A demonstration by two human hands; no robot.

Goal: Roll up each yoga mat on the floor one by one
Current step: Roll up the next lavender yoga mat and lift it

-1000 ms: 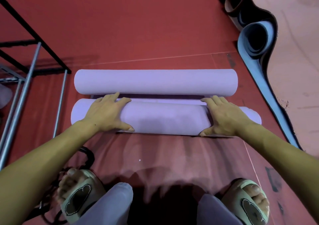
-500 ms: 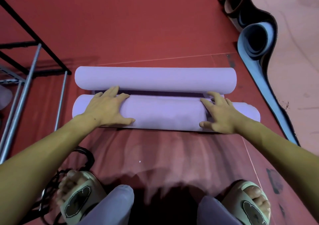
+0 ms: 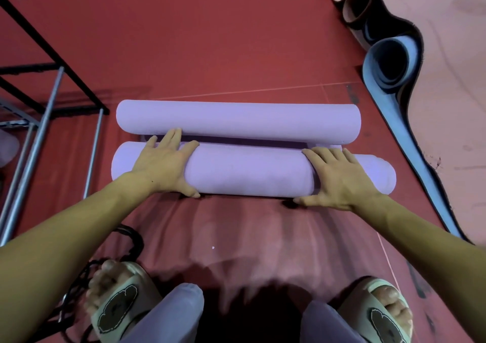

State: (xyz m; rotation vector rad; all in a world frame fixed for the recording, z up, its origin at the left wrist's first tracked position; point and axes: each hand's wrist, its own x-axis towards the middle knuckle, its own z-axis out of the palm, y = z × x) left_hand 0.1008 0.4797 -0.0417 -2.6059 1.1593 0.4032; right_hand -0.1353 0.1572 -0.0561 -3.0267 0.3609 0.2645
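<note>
Two lilac rolls lie side by side across the red floor. The near lilac roll [image 3: 249,171] is under both my hands. My left hand [image 3: 163,163] lies flat over its left part, fingers spread and reaching to the far edge, thumb at the near side. My right hand [image 3: 339,177] presses flat on its right part, thumb low at the near edge. The far lilac roll [image 3: 236,119] rests just beyond, almost touching; a thin dark gap shows between them. A part-unrolled blue and black mat [image 3: 389,61] lies at the far right.
A metal rack frame [image 3: 44,111] stands at the left. A brown rolled mat [image 3: 360,3] lies at the top right beside the blue one. My knees and sandalled feet [image 3: 118,308] are at the bottom, with black cables by the left foot.
The near roll has moved away from me, closing on the far roll. Both hands went with it, staying flat on top.
</note>
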